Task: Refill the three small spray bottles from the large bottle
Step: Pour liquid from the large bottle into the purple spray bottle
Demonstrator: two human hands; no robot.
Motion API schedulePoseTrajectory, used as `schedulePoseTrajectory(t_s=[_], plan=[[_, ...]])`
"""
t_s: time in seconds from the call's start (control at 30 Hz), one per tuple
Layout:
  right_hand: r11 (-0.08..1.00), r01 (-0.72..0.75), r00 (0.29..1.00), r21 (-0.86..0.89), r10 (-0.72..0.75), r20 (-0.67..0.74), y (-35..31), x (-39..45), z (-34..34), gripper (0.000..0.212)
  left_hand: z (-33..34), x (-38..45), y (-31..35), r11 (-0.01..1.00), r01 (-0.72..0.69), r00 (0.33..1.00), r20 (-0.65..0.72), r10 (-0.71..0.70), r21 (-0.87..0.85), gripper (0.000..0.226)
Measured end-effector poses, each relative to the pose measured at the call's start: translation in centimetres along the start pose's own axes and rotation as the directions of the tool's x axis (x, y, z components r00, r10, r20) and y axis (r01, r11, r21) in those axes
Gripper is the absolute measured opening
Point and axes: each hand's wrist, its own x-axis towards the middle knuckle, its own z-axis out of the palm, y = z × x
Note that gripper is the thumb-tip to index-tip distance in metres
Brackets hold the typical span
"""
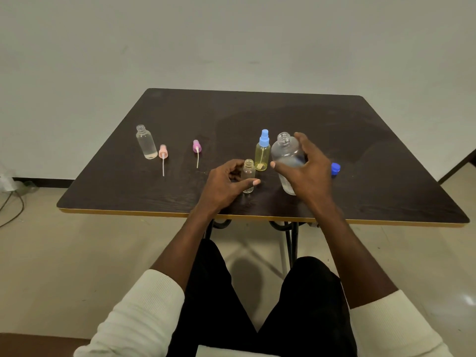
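Your right hand grips the uncapped large bottle while your left hand pinches a small open bottle on the counter.

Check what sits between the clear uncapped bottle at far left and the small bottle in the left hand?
Head view: two loose spray heads lie there, the pink spray head and the purple spray head.

the right hand covers much of the large bottle, so its right side and base are hidden, and how much liquid it holds cannot be told. the left hand hides the left side and lower part of the small open bottle. only part of the blue cap shows beyond the right wrist. both sleeves are cut off by the bottom edge.
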Motion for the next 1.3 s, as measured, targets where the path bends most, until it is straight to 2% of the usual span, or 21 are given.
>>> schedulePoseTrajectory(t_s=[0.13,0.3,0.63,1.3], plan=[[0.987,0.099,0.989,-0.123,-0.084,0.123,-1.1,-0.1,-0.3,0.076,0.0,0.0,-0.1,1.000,0.003,1.000,0.016,-0.003,0.004,0.045],[0.950,0.187,0.959,-0.249,-0.122,0.255,-1.7,-0.2,-1.1,0.077,0.0,-0.1,0.1,1.000,-0.008,0.999,0.036,0.008,-0.004,0.041],[0.847,0.313,0.900,-0.430,-0.119,0.420,-2.0,-0.4,-1.2,0.080,-0.2,-0.3,0.6,0.999,-0.036,0.996,0.082,0.038,-0.023,0.042],[0.761,0.426,0.862,-0.489,-0.179,0.474,-3.7,-0.1,-1.3,0.073,-0.4,-0.7,0.8,0.997,-0.062,0.994,0.090,0.066,-0.052,0.043]])
